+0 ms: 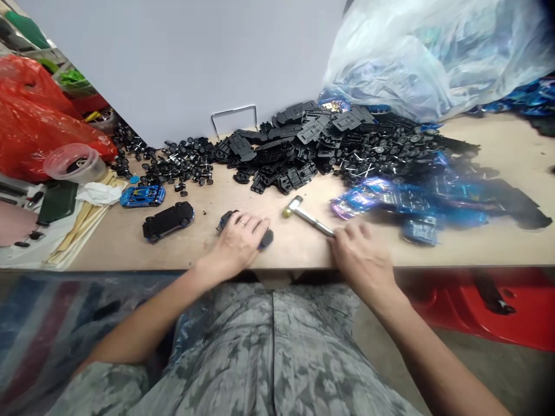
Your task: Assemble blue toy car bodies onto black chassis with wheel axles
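My left hand is closed over a toy car that lies on the table, with its dark ends showing on both sides of the fingers. My right hand grips the handle end of a small hammer, whose metal head with a yellowish face points left and away from me. Left of my left hand another toy car rests wheels up, its black underside showing. Behind that one a blue toy car stands on its wheels.
Black car chassis are heaped along the back, with wheel and axle sets to their left. Blurred blue car bodies lie at the right. A clear plastic bag, a red bag and a plastic tub stand around.
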